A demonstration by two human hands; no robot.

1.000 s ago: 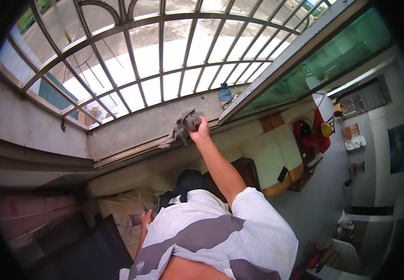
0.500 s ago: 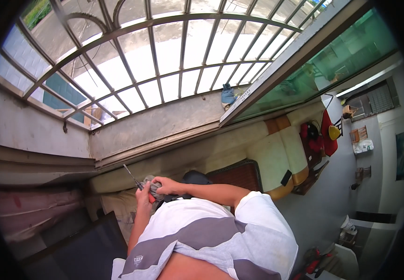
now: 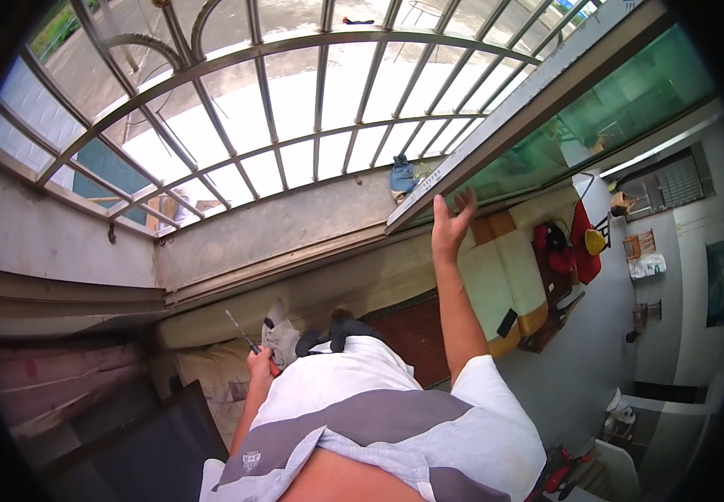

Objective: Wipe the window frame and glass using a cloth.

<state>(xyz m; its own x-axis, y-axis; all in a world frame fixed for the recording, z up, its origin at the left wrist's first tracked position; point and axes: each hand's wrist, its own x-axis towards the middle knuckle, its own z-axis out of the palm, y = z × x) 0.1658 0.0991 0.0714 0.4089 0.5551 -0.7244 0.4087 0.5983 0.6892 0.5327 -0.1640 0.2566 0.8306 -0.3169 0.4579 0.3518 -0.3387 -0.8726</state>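
Note:
My left hand (image 3: pixel 259 365) is closed around a screwdriver (image 3: pixel 250 341) with a red and black handle, its thin metal shaft pointing up and away. A crumpled grey cloth (image 3: pixel 281 342) hangs right beside this hand; whether the fingers also grip it I cannot tell. My right hand (image 3: pixel 452 226) is raised, fingers apart and empty. It is by the lower part of the sliding window sash (image 3: pixel 479 159), which has a brown and white frame and green glass (image 3: pixel 575 117). Whether the fingertips touch the frame is unclear.
Metal window bars (image 3: pixel 320 92) curve ahead, above a concrete sill (image 3: pixel 278 211). On the sill lies a blue item (image 3: pixel 402 174). Below stands a cream sofa (image 3: pixel 496 268) with a brown mat (image 3: pixel 412 335) and a dark phone (image 3: pixel 506 323). A dark panel (image 3: pixel 136 443) is at lower left.
My right hand has left the grey cloth and risen to the right, up to the window sash, its fingers opening. My left hand keeps the screwdriver at nearly the same place, slightly lower.

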